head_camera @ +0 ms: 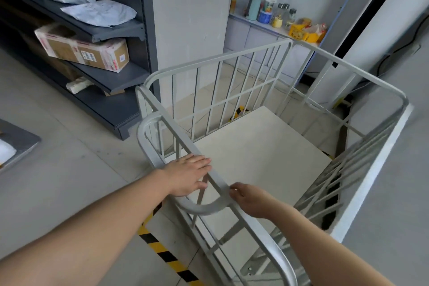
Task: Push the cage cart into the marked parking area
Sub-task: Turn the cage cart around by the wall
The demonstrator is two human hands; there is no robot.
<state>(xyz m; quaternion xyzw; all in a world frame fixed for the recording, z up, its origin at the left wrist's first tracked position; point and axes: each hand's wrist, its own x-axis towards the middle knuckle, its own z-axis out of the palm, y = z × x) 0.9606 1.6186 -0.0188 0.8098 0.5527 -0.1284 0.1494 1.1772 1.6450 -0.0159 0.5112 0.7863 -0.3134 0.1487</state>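
A light grey metal cage cart point(232, 69) with barred sides and a pale floor panel fills the middle of the head view. My left hand point(188, 175) lies flat on its near top rail, fingers extended over the bar. My right hand point(249, 199) is curled around the same rail just to the right. Yellow-and-black striped floor tape point(162, 252) runs under the cart's near left corner, and another piece of striped tape point(239, 112) shows through the bars at the far side. The cart is empty.
A dark grey shelving unit point(120, 121) with cardboard parcels and white mail bags stands to the left. A white pillar point(190, 18) rises behind the cart. A counter point(255, 23) with bottles and cups is at the back right. A grey wall point(394, 181) borders the cart's right side.
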